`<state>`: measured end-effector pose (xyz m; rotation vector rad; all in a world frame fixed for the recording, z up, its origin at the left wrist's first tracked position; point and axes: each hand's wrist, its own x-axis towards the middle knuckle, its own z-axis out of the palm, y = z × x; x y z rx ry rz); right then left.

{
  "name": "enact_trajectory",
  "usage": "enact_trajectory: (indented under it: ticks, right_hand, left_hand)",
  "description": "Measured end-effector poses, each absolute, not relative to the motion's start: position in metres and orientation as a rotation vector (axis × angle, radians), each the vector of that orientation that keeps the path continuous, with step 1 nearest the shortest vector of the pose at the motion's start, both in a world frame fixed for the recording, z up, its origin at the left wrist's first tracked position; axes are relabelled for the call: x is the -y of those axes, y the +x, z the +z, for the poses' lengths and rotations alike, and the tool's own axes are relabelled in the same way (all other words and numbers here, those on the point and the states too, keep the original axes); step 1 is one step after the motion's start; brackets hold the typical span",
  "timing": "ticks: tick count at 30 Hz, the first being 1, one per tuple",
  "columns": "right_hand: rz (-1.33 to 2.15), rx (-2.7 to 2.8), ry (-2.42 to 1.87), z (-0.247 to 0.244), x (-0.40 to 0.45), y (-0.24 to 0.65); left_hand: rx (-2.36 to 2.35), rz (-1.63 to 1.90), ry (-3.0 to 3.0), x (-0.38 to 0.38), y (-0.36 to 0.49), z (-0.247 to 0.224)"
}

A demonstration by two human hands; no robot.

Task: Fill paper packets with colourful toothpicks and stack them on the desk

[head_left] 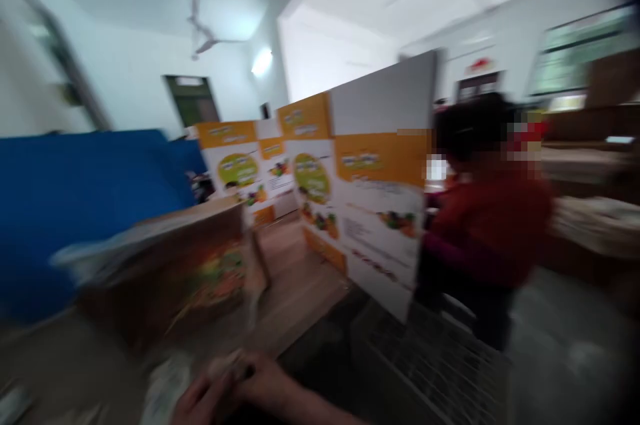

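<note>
My right hand is at the bottom centre, its forearm running off the lower edge to the right. Against it, on the left, my left hand is partly cut off by the frame. Fingers of both hands are bent and close together, and motion smears them. Whatever lies between them is too blurred to make out. A pale, patterned packet or cloth lies just left of my left hand. Beyond the hands stands an open brown carton with a coloured print on its side.
White and orange printed cardboard panels stand upright on a wooden table. A person in a red top sits at the right. A dark crate with a grid is below the panels. Blue sheeting hangs at the left.
</note>
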<state>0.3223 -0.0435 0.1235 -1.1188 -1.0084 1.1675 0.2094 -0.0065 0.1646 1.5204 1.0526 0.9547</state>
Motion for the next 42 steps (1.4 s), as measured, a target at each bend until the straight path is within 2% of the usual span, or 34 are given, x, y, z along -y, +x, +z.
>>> enact_trajectory:
  ticks: [2,6,11,16,21,29,32,38,42]
  right_hand:
    - [1.251,0.934,-1.07,0.114,0.042,0.309]
    - [1.274,0.996,-1.181,0.094,0.023,0.299]
    - [1.401,1.129,-1.229,0.076,-0.003,0.268]
    - [1.184,1.558,-1.314,0.092,-0.026,0.236]
    - [0.927,1.689,-1.559,0.096,-0.051,0.228]
    - [0.459,1.864,-2.175,0.087,-0.071,0.219]
    - [0.448,1.901,-2.338,0.086,-0.082,0.212]
    - [0.565,1.806,-2.457,0.078,-0.093,0.211]
    - [0.633,1.706,-2.373,0.065,-0.094,0.222]
  left_hand:
    - [-0.952,0.863,1.34,0.008,0.19,0.149]
    - [-0.848,0.963,1.252,-0.007,0.166,0.125]
    - [-0.96,1.096,1.125,-0.024,0.13,0.105]
    - [-1.055,1.149,0.995,-0.05,0.066,0.111]
    - [-1.466,1.29,1.226,-0.11,-0.007,0.126]
    - [-2.192,0.928,1.846,-0.174,-0.053,0.097]
    - [-2.192,0.883,1.971,-0.176,-0.061,0.079]
    - [-2.075,1.168,2.176,-0.143,-0.074,0.062]
    - [-1.822,0.808,2.667,-0.122,-0.074,0.059]
